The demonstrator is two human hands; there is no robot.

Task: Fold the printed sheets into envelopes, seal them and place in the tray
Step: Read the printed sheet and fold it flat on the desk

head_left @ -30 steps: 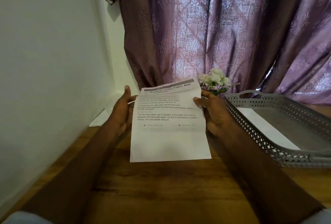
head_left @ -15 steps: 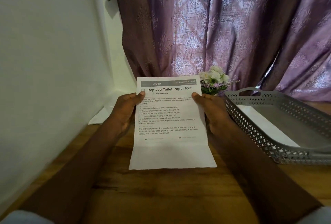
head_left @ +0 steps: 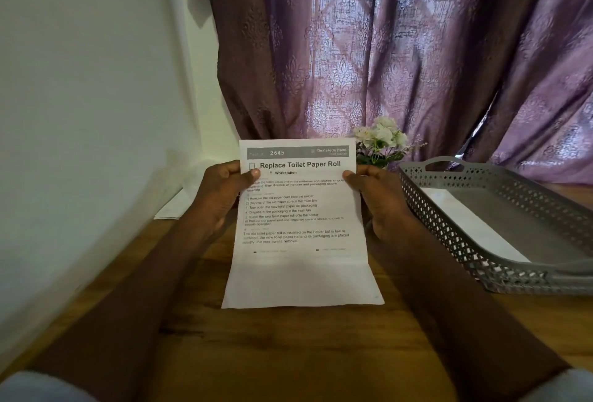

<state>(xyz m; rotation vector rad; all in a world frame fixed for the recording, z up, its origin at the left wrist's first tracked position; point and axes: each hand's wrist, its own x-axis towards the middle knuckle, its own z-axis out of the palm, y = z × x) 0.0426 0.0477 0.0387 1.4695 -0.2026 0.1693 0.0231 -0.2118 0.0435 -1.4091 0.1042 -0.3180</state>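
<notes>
Holding the printed sheet (head_left: 298,225) up in front of me, I have one side edge in each hand. My left hand (head_left: 221,196) pinches the left edge near the top, thumb lying across the printed face beside the small checkbox, the other fingers curled behind the paper. My right hand (head_left: 378,199) grips the right edge at about the same height, thumb on the front and the rest of the fingers hidden behind the page. The sheet is unfolded and faces me, its heading reading "Replace Toilet Paper Roll" under a grey bar with the number 2645. A faint crease runs across it below the printed text, and the blank lower part hangs down toward the wooden table (head_left: 288,353); I cannot tell whether the bottom edge touches the wood.

To my right, on the table, sits the grey perforated tray (head_left: 475,241) with a cut-out handle at its far end. A white sheet (head_left: 471,222) lies flat inside it along the near wall. Behind the top of my page, between it and the tray, stands a small bunch of white flowers (head_left: 382,138) with green leaves. Further left, another piece of white paper (head_left: 173,209) lies on the table against the white wall (head_left: 80,112). A purple patterned curtain (head_left: 369,48) hangs across the back.
</notes>
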